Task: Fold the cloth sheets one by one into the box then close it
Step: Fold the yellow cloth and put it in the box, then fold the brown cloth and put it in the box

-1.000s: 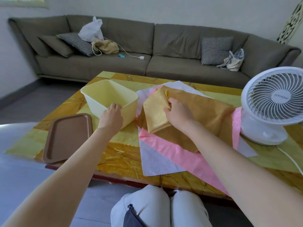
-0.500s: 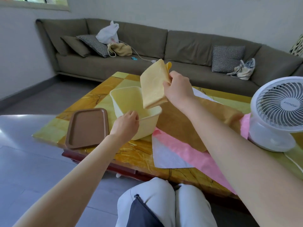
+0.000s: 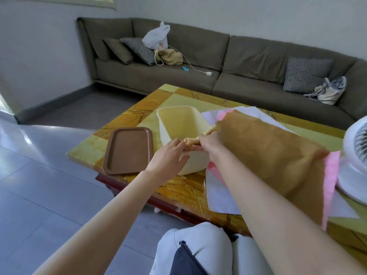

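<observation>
A pale yellow box [image 3: 174,122] stands open on the table. The folded yellow cloth [image 3: 195,138] sits at the box's near right corner, partly inside. My right hand [image 3: 210,144] grips that cloth from above. My left hand [image 3: 168,155] rests on the box's near rim, fingertips touching the cloth. The brown lid [image 3: 128,149] lies flat to the left of the box. Spread out right of the box lie a tan sheet [image 3: 268,147], a pink sheet [image 3: 330,175] and a white sheet [image 3: 218,197], stacked with the tan one on top.
A white fan [image 3: 355,155] stands at the table's right edge, touching the sheets. The yellow marble table [image 3: 178,187] ends close to my knees [image 3: 198,251]. Behind the table runs a grey sofa [image 3: 218,62] with cushions and bags.
My right hand has lowered the folded yellow cloth from above the box down into it. My left hand has shifted along the near rim to meet the cloth. The view has turned left.
</observation>
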